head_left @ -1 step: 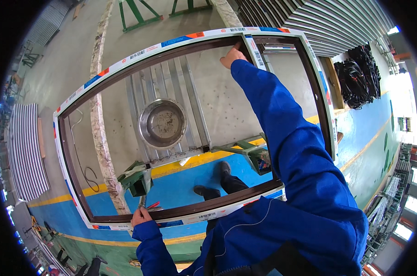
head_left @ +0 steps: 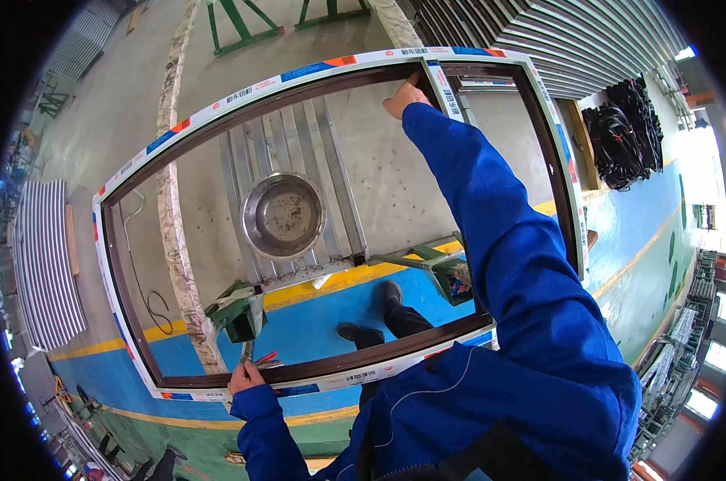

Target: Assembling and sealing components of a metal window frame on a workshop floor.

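Note:
A large rectangular window frame (head_left: 254,90), dark brown inside with printed white, blue and orange film on its outer faces, lies before me. A divider (head_left: 445,92) splits off its narrower right section. Stretched across the frame, my right hand (head_left: 405,99) is at the far inner corner beside this divider. One finger points into the corner while the others look curled; anything small in them is hidden. My left hand (head_left: 245,377) is closed on the near rail toward the left. Just by its fingertips is a red-handled tool (head_left: 268,357), partly hidden.
Padded beam (head_left: 174,240) and green stands (head_left: 238,314) show beneath the frame. Through the opening appear a steel basin (head_left: 283,216) on metal bars and my feet (head_left: 392,301). Stacked profiles (head_left: 571,40) and coiled black strips (head_left: 623,136) lie at far right.

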The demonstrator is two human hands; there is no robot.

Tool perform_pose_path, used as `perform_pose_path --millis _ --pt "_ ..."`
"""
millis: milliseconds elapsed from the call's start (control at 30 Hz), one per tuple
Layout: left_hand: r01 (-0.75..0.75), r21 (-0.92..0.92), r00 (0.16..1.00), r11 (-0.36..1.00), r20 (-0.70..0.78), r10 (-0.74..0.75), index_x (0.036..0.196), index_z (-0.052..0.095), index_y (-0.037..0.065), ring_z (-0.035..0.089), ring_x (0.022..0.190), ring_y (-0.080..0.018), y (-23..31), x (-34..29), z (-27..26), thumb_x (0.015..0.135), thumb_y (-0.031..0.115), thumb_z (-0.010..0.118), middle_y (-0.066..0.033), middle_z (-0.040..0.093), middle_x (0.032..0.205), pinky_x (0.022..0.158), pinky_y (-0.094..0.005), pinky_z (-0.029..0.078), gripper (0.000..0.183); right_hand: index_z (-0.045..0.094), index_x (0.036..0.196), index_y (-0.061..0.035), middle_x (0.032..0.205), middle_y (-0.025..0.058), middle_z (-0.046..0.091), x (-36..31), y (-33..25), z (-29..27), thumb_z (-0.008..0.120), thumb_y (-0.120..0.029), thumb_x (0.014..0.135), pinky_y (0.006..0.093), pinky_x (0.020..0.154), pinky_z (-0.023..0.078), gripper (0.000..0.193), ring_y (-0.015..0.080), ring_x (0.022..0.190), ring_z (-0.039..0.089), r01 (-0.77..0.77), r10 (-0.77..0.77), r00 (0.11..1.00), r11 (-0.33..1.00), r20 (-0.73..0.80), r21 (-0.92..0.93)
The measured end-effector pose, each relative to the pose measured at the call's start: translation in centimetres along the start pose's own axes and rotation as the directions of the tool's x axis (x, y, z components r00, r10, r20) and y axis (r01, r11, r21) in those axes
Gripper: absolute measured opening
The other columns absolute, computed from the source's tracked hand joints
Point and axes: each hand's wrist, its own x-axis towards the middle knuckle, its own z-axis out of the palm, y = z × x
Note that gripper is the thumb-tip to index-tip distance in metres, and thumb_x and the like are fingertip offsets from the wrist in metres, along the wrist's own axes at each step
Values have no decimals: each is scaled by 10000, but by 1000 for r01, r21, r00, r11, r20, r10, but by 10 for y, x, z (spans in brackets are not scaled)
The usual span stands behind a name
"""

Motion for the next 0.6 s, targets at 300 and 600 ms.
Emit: perform_pose_path --millis 300,600 --pt "-20 -12 1000 1000 14 20 848 634 20 594 725 -411 -14 1 6 937 308 524 -221 630 777 665 -483 452 321 -89 1476 38 1052 268 644 2 5 7 627 -286 801 382 714 569 1036 322 759 694 62 -50 996 982 -73 177" --pt "-67 -37 997 997 -34 66 799 638 2 622 672 -377 -20 3 10 930 245 546 -213 644 752 632 -425 479 291 -134 1466 37 905 250 669 3 -2 7 626 -276 800 371 657 560 1058 321 663 681 96 -65 985 977 -162 189"
